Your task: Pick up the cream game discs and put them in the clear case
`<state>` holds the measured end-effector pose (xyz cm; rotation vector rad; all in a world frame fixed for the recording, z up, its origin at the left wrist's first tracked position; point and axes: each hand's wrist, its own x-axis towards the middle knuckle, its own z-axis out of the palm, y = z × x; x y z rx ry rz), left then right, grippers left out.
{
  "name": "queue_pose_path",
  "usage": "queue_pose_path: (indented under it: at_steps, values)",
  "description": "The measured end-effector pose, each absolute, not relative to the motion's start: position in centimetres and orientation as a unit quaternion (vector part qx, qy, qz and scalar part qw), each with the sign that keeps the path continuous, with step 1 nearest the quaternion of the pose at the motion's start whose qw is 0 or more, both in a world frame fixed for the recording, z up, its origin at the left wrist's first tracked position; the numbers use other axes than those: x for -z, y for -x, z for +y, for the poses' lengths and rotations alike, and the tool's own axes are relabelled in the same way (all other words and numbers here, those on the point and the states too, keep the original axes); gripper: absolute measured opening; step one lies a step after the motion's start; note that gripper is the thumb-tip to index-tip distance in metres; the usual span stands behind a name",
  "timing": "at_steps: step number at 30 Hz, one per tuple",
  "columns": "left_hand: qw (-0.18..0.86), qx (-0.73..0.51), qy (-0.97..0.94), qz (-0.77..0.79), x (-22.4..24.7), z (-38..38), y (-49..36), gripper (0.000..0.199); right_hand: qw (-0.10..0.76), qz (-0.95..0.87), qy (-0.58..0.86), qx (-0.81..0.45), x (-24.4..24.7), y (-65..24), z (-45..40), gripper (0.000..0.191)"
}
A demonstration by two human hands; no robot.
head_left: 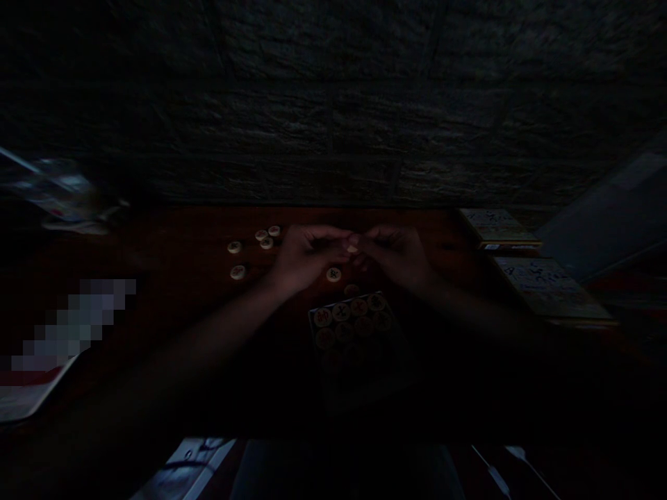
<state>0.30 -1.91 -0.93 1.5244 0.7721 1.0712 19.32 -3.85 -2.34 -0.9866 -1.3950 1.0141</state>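
Note:
In the dim head view, my left hand (307, 253) and my right hand (399, 253) meet over the table. Their fingertips pinch one pale xiangqi piece (353, 247), mostly covered by the fingers. Just below lie a loose piece with a dark character (333, 275) and a darker, shadowed piece (352, 289). Closer to me sits a square box (399, 351) with rows of round pieces in it, some marked red; its near part fades into shadow. Left of my left hand are several loose pieces, among them a red-marked piece (238, 272).
Two flat printed boxes, one farther back (497, 226) and one nearer (555, 285), lie at the right. A plastic-looking container (65, 191) stands far left, above a blurred-out flat item (73, 340). A stone wall (333, 125) rises behind the reddish table (182, 243). White cables (497, 478) hang below.

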Motion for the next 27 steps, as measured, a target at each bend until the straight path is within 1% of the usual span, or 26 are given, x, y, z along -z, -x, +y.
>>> queue_pose_path:
  at_steps: [3,6,10,16,19,23,27]
  values:
    - [0.553,-0.455,-0.613,0.333,0.79,-2.0,-0.38,0.022,0.539,-0.594,0.419,-0.426,2.25,-19.28,-3.94,0.042]
    - [0.564,-0.468,-0.592,0.336,0.77,-1.88,-0.38,0.026,0.542,-0.597,0.411,-0.426,2.35,-19.28,-3.95,0.04]
    - [0.58,-0.477,-0.572,0.33,0.91,-1.68,-0.3,0.03,0.559,-0.586,0.396,-0.433,2.76,-19.33,-3.73,0.041]
    - [0.592,-0.454,-0.583,0.32,1.06,-1.66,-0.05,0.035,0.559,-0.587,0.41,-0.419,2.56,-19.26,-3.8,0.037]
    - [0.574,-0.453,-0.605,0.316,1.04,-1.7,-0.01,0.038,0.552,-0.593,0.417,-0.412,2.25,-19.23,-4.03,0.038]
    - [0.541,-0.454,-0.636,0.31,1.05,-1.76,-0.06,0.033,0.549,-0.596,0.417,-0.411,2.16,-19.28,-4.13,0.039]
    - [0.563,-0.458,-0.613,0.314,1.19,-1.72,-0.11,0.032,0.544,-0.6,0.42,-0.408,2.16,-19.31,-4.09,0.04]
